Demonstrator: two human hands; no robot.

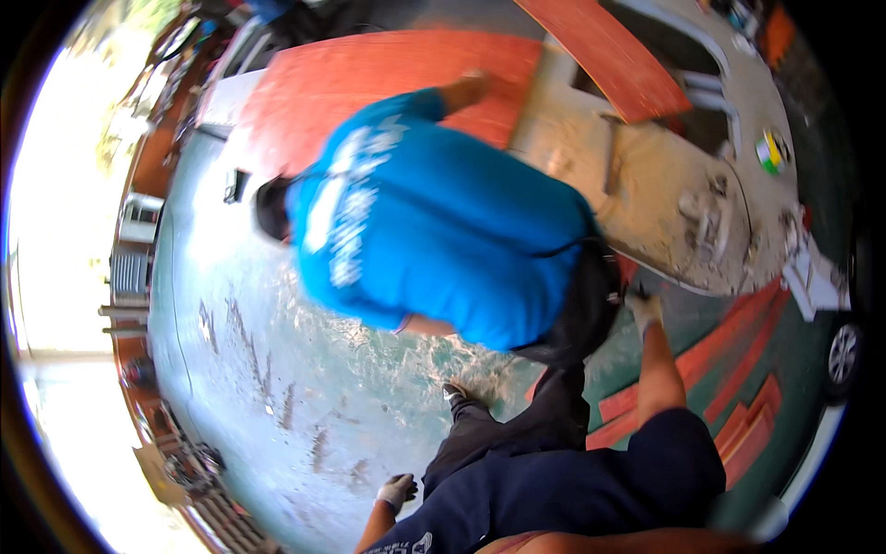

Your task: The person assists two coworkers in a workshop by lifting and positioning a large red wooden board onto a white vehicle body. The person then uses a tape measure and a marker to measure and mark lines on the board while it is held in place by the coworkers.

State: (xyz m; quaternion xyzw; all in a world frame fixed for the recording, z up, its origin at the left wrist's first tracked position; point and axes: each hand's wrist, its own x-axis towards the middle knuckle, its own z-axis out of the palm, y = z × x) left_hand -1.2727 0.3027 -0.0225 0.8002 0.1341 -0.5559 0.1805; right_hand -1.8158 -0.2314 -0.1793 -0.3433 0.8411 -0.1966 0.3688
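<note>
Head: right hand (643,309) nears plank (711,355) (lying diagonally).

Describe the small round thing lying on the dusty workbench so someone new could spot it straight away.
Start from the long dust-covered workbench beyond the co-worker in the bright blue shirt. Follow it to its far right end, past the leaning red board. There lies a small round object, the only thing banded green, yellow and white on the pale surface.

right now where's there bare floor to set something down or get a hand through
Bare room: the wet grey floor left of the co-worker in the blue shirt, ahead of the left hand. Crowded: by the right hand, with red planks on the floor, the dusty board beyond and the co-worker bending close.
</note>
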